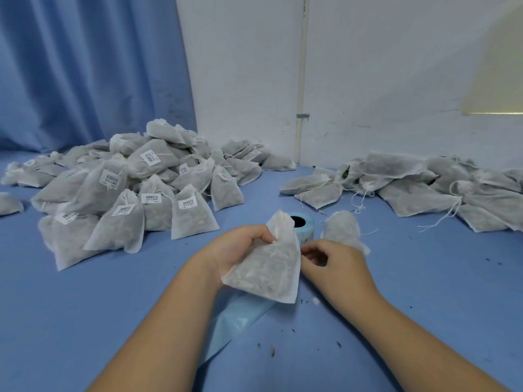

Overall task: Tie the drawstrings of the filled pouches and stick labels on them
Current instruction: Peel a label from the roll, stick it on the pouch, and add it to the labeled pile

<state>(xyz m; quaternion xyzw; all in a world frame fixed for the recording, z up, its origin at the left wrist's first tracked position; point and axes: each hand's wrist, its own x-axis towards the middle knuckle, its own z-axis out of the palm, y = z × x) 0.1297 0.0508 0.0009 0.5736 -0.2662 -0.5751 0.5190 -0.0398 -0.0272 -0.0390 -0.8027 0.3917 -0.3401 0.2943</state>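
Two hands are shown: one left hand point(240, 250) and one right hand point(334, 264). One pouch point(268, 273) is held in the left hand. One further pouch point(342, 230) is seen just beside the single label roll point(304, 224). Two heaps are distinguished, one labelled heap point(127, 199) and one unlabelled heap point(424, 190), each too numerous to be counted. One backing strip point(235, 321) is seen.

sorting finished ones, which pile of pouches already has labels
The left pile: white barcode labels show on its pouches. The right pile shows none.

Both bare forearms reach forward. The left hand point(240, 250) grips a filled pouch point(268, 275). The right hand point(335, 264) curls its fingers at the pouch's edge; whether it pinches anything is unclear.
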